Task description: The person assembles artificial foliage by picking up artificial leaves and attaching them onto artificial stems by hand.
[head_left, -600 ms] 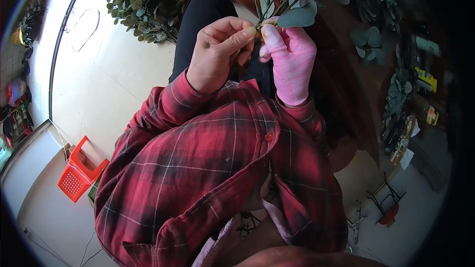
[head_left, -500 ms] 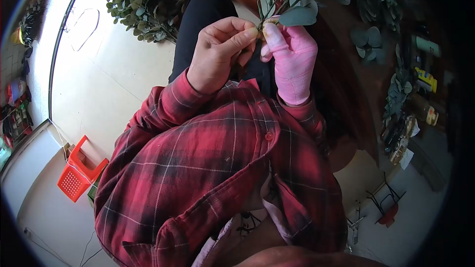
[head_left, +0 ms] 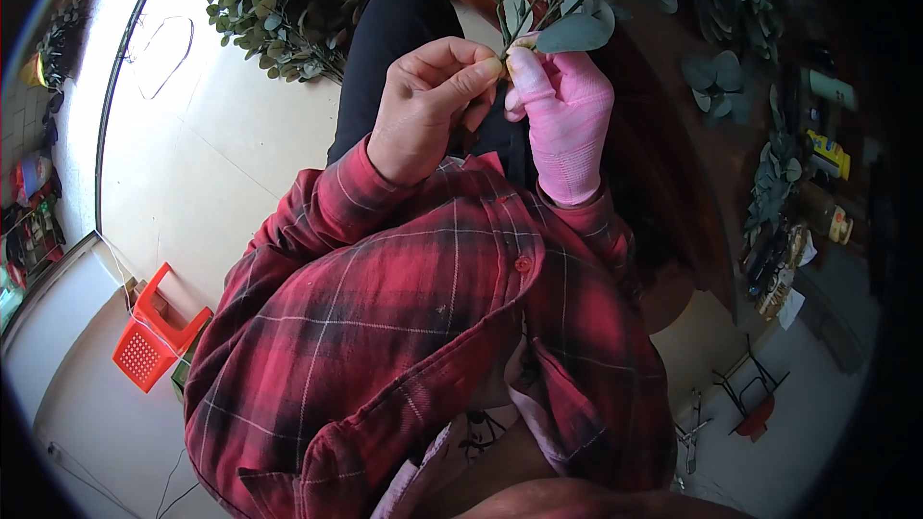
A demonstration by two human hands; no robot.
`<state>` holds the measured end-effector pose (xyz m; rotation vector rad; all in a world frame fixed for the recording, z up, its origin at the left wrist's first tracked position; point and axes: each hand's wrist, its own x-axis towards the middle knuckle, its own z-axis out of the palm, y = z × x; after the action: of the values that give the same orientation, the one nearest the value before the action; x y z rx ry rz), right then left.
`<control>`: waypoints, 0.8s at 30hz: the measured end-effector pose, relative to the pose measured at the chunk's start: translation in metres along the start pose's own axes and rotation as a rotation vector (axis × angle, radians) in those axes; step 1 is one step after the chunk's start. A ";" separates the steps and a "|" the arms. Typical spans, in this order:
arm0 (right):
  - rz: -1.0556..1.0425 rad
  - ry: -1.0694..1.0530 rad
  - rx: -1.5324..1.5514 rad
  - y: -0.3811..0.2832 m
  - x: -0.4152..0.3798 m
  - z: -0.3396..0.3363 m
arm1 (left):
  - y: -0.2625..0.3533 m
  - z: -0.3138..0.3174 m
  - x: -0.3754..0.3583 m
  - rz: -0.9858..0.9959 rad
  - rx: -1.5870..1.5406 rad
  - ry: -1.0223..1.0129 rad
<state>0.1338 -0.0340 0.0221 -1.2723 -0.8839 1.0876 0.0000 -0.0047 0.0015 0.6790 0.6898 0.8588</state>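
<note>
The left hand [head_left: 423, 108], bare, is pinching narrowly, its thumb and forefinger pressing together at the lower stems of a leafy sprig [head_left: 574, 34]. The right hand [head_left: 571, 115], in a pink glove with the fingertips showing, is closing narrowly on the same stems just beside the left fingertips. What the lower fingers of the left hand are doing is hard to tell, since they are curling into shadow. The sprig is fanning upward and away from both hands, its broad leaves hanging above the right knuckles.

The left forearm is reaching up from the lower left in a plaid sleeve [head_left: 341, 187], with the hand leaning toward the right one. The right forearm is rising more steeply, its wrist standing nearly upright. Both hands are staying close together in front of the chest, the left one lying partly over the dark trousers [head_left: 399, 48].

Beyond the left hand, up and to its left, a leafy bunch [head_left: 284, 14] is lying on the pale floor [head_left: 231, 144]. To the right of the gloved hand, well apart, loose leaves [head_left: 716, 85] are resting on a dark surface.

Compared with the earlier frame, the sprig and the gloved hand are sitting slightly farther left, while both pinches are holding
</note>
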 end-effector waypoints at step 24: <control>-0.006 0.018 -0.010 0.001 -0.004 0.001 | -0.002 0.003 -0.002 0.020 0.000 0.028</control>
<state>0.1316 -0.0378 0.0211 -1.2853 -0.8804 1.0662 0.0026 -0.0084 0.0025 0.6759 0.7089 0.8885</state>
